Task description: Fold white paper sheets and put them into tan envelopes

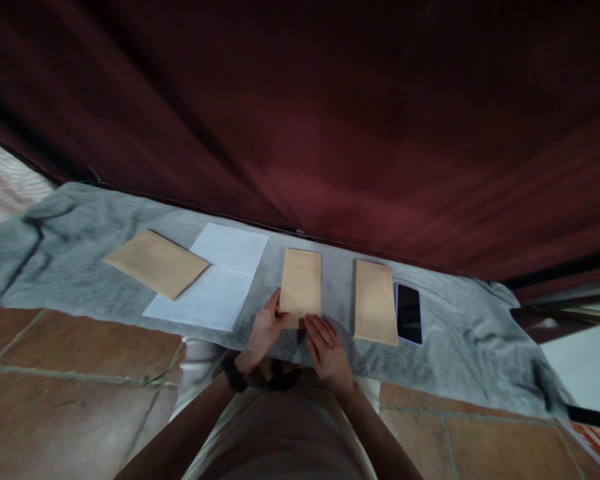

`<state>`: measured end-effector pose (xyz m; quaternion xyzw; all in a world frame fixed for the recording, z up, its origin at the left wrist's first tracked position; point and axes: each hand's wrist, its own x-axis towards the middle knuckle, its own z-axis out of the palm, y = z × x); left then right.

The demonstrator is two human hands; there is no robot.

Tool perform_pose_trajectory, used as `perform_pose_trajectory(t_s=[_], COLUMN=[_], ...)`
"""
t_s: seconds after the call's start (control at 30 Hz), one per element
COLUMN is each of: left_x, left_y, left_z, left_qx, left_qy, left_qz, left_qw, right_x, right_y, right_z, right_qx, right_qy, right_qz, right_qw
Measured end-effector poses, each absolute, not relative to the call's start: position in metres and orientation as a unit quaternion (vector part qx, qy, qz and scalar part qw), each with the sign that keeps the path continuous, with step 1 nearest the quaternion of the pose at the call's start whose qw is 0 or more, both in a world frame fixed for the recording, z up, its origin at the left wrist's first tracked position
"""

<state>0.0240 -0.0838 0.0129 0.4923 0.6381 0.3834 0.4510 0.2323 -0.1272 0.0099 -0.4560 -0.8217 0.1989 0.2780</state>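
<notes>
A tan envelope [301,283] lies upright on the grey cloth [80,227] in the middle. My left hand [266,328] grips its lower left corner, fingers curled on the edge. My right hand [329,350] rests at its lower right corner, fingers stretched onto the paper. A stack of tan envelopes [375,301] lies just to the right, with a dark phone [409,313] beside it. To the left lie a white unfolded sheet [215,280] and another tan envelope [156,263] overlapping its edge.
A dark red curtain [330,113] hangs behind the cloth. Terracotta floor tiles [60,360] spread in front. A white sheet [587,367] lies at the far right. A black wristband sits on my left wrist.
</notes>
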Motion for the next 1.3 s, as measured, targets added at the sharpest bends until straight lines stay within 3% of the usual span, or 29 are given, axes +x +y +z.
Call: perform_pose_trajectory(t_s=[0.17,0.27,0.37,0.67,1.3], left_x=[0.016,0.017,0.021,0.031,0.027], left_y=[-0.089,-0.07,-0.028,0.074,0.021], left_z=[0.02,0.026,0.026,-0.001,0.008], left_qx=[0.603,0.701,0.804,0.891,0.906], left_qy=[0.706,0.634,0.526,0.401,0.333], left_qz=[0.276,0.292,0.253,0.143,0.138], left_qw=[0.248,0.144,0.114,0.157,0.223], right_x=[0.234,0.233,0.233,0.235,0.236], right_y=[-0.126,-0.127,-0.127,-0.126,-0.128], right_z=[0.004,0.001,0.001,0.005,0.001], right_qx=[-0.43,-0.43,-0.421,-0.422,-0.423], right_qy=[-0.871,-0.87,-0.873,-0.857,-0.842], right_qz=[0.113,0.102,0.112,0.177,0.197], right_qw=[0.209,0.221,0.222,0.236,0.272])
